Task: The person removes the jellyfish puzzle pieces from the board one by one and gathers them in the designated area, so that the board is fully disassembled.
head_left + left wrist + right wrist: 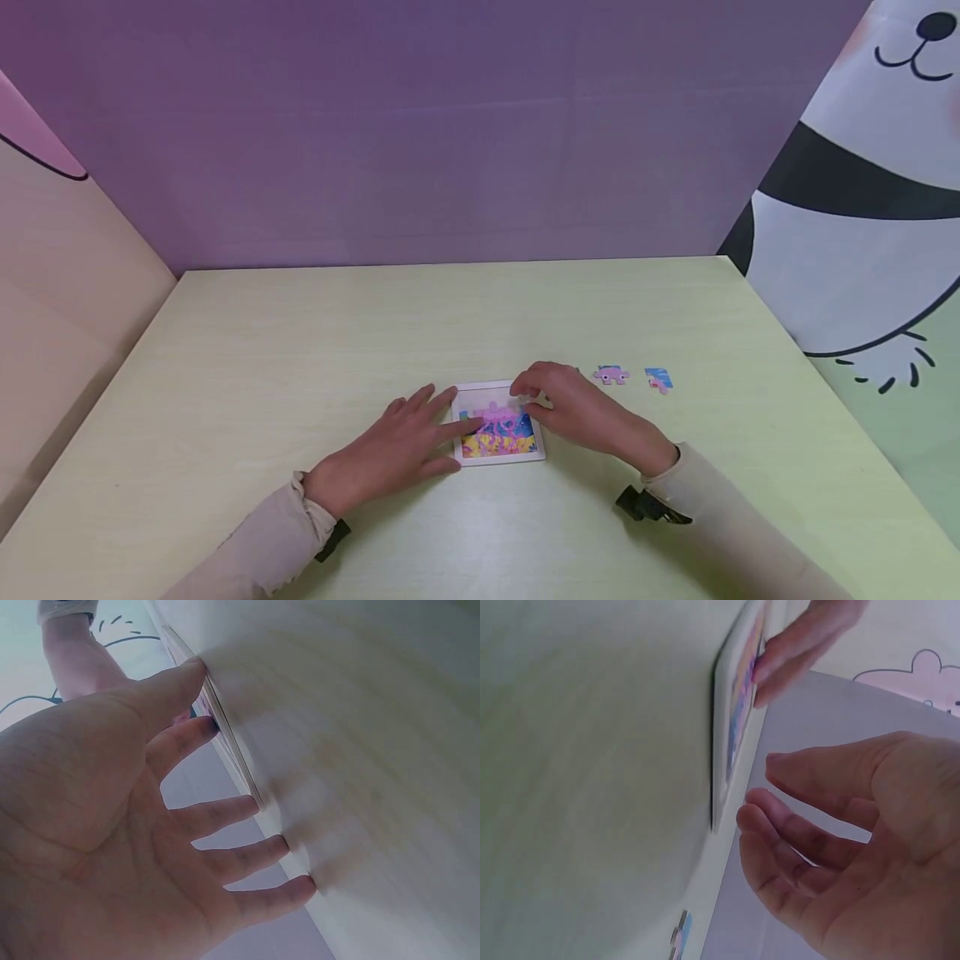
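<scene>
In the head view, the framed puzzle point(500, 461) is seen around the middle of the table point(300, 350), with a pink piece point(611, 375) and a corner piece point(659, 380) to its far right. Its left side is touched by the spread fingers of the left hand point(397, 450); the right hand point(581, 408) is curved over its far right corner.

In the left wrist view, a thin edge is revealed: probably light, stiff, best held by the rim.

In the right wrist view, thumb and fingertips are shown parted, nothing visibly held.

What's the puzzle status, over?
Left grip touching multicoloured jigsaw in white rectangular frame. Right grip at frame's upper-right corner, seemingly empty. No obstruction evident.
</scene>
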The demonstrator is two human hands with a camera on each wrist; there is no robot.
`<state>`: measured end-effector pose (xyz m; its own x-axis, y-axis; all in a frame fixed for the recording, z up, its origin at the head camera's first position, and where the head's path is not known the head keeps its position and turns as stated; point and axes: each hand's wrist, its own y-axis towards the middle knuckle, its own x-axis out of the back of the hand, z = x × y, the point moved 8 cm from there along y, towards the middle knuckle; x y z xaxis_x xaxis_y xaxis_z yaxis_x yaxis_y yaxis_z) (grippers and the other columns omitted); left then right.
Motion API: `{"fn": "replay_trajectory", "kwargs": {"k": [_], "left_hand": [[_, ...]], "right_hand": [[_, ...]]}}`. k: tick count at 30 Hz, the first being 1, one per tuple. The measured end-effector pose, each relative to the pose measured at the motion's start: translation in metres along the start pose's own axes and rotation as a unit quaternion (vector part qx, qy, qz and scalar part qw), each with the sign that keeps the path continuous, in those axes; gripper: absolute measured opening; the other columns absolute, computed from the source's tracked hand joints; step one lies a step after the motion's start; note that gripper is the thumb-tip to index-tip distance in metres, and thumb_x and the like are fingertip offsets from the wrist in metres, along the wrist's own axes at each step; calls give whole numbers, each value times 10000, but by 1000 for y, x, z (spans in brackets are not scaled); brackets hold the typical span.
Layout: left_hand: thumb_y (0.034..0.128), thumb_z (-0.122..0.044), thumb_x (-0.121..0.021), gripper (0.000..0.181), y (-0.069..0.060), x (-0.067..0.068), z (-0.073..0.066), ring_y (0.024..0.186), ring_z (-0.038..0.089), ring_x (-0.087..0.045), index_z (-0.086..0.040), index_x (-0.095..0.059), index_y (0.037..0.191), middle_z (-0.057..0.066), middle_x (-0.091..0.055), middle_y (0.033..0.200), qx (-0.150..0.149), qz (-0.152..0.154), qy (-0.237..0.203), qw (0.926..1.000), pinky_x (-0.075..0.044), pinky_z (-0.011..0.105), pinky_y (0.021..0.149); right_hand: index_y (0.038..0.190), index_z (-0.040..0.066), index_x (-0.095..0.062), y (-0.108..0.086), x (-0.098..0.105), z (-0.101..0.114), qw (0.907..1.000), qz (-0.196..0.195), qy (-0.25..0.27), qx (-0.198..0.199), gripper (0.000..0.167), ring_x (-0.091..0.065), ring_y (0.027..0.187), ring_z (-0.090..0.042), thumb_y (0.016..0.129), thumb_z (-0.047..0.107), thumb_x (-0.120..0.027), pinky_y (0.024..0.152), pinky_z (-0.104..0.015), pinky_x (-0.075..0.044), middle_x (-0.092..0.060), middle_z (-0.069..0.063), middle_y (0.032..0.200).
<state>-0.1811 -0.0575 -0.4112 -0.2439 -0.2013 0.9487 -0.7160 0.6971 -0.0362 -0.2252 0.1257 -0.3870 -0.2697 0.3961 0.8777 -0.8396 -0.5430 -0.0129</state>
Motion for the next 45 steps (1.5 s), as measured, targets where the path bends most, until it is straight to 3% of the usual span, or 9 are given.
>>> {"fn": "replay_trajectory", "kwargs": {"k": [7, 14, 22, 27, 35, 45], "left_hand": [[1039, -337, -709, 541, 0, 0, 0, 1511, 542, -411, -240, -577, 1555, 255, -421, 1656, -4, -32, 56, 10000, -430, 709, 1138], [1031, -317, -723, 541, 0, -1, -4, 1512, 531, -411, -207, -588, 1544, 259, -433, 1645, -53, -43, 111, 9999, -433, 695, 1146], [1032, -342, -717, 546, 1, -4, -30, 1529, 402, -452, -171, -576, 1530, 136, -486, 1651, -597, -123, 920, 9939, -503, 577, 1118], [1062, -327, -669, 529, -4, -8, -41, 1519, 388, -469, -217, -539, 1562, 122, -485, 1655, -661, 101, 948, 9932, -525, 563, 1096], [1090, -220, -625, 461, -4, -7, -42, 1508, 372, -489, -245, -566, 1547, 107, -503, 1646, -757, -50, 1122, 9908, -540, 520, 1079], [1087, -89, -597, 499, -1, -11, -41, 1515, 371, -484, -277, -565, 1548, 90, -487, 1659, -687, 118, 1085, 9916, -546, 524, 1071]], "right_hand": [[1199, 45, -769, -1, -13, 7, 9975, 388, -570, 127, 259, -636, 1138, -271, 942, 19, -782, 983, -444, -583, -718, -83, 1187], [1174, 50, -759, -2, -18, 10, 9979, 331, -501, 228, 231, -599, 1099, -238, 950, -7, -760, 959, -414, -574, -685, -56, 1127], [1131, 66, -746, -3, -17, 15, 9978, 240, -532, 327, 218, -583, 1059, -214, 948, -51, -725, 939, -400, -553, -658, -23, 1071], [1142, 58, -739, -3, -17, 15, 9977, 289, -542, 274, 216, -596, 1104, -244, 956, -49, -715, 976, -431, -556, -665, -39, 1095], [1109, 76, -733, -3, -15, 11, 9986, 361, -287, 271, 194, -577, 1060, -207, 946, -27, -752, 943, -398, -554, -672, -13, 1072], [1061, 112, -695, -5, -16, 9, 9992, 284, -123, 272, 213, -549, 1025, -181, 927, -38, -768, 895, -354, -536, -641, 7, 1022]]}}
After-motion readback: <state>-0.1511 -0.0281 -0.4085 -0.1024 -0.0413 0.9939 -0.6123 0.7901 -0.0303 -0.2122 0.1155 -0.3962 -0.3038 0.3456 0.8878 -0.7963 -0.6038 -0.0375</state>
